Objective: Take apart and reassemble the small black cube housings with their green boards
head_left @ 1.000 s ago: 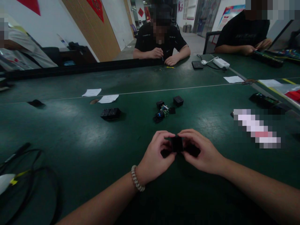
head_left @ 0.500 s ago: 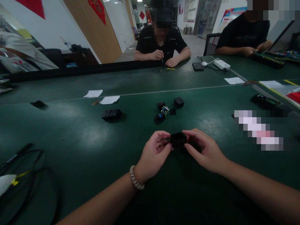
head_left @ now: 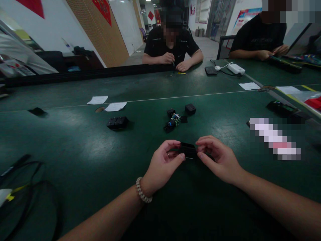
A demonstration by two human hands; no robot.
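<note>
Between my two hands is a small black plastic case [head_left: 188, 151], held just above the table; in the earlier frame its hollow inside showed. My left hand [head_left: 167, 164] pinches its left end between thumb and fingers. At its right end, the thumb and fingertips of my right hand [head_left: 218, 160] close on the edge. Beyond them lies a small opened device with a green circuit board [head_left: 175, 119] and black parts. A black cube-shaped block [head_left: 190, 109] sits behind it to the right. Farther left stands a double black block [head_left: 117, 123].
White paper slips [head_left: 115, 106] lie along the table seam. Black cables [head_left: 30, 187] loop at the left. A white power adapter [head_left: 236, 69] rests at the far right. Across the table [head_left: 140, 154], one person [head_left: 173, 47] works opposite and another [head_left: 258, 40] at the right.
The black case has tipped, so its side faces me and its hollow is mostly hidden. My right fingers have lifted and spread slightly. The view has shifted a little.
</note>
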